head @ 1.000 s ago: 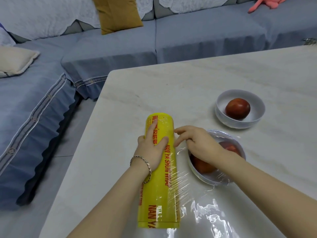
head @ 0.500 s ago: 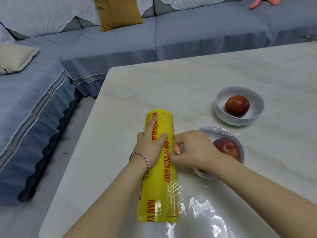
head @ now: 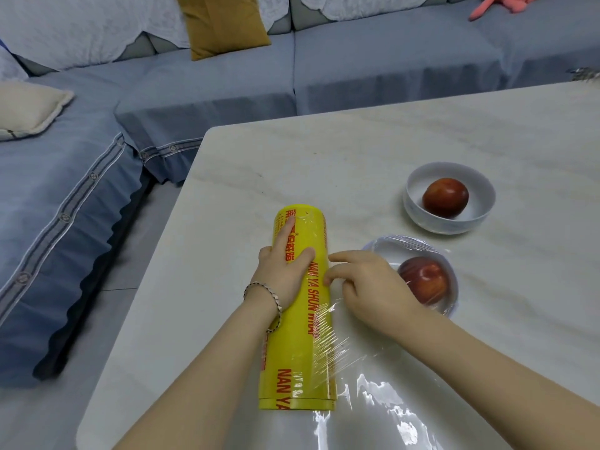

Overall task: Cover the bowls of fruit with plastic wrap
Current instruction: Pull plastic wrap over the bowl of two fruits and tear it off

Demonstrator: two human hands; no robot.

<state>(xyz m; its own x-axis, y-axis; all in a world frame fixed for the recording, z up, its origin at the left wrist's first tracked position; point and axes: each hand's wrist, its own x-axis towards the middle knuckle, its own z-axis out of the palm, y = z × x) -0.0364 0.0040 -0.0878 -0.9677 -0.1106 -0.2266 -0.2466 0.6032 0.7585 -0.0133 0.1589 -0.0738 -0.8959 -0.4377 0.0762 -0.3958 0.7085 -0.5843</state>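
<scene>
A yellow plastic wrap roll [head: 300,345] lies lengthwise on the marble table [head: 357,151]. My left hand [head: 285,267] presses down on its far half, index finger straight and thumb across the roll. My right hand [head: 367,284] sits just right of the roll, fingertips curled and pinching the clear film [head: 373,401] that stretches from the roll toward me. The near white bowl [head: 383,246] holds a red apple [head: 422,277] and has film over it; my right wrist hides its front left part. The far white bowl [head: 418,206] holds another red apple [head: 445,197] with no film.
A blue sofa [head: 227,92] wraps round the table's far and left sides, with a mustard cushion [head: 224,24] and a cream cushion [head: 29,108]. A pink soft toy [head: 500,3] lies at the back right. The table's left edge is close to the roll.
My right hand has slid left off the near bowl to the roll's right edge, baring the wrapped apple. The left hand stays on the roll.
</scene>
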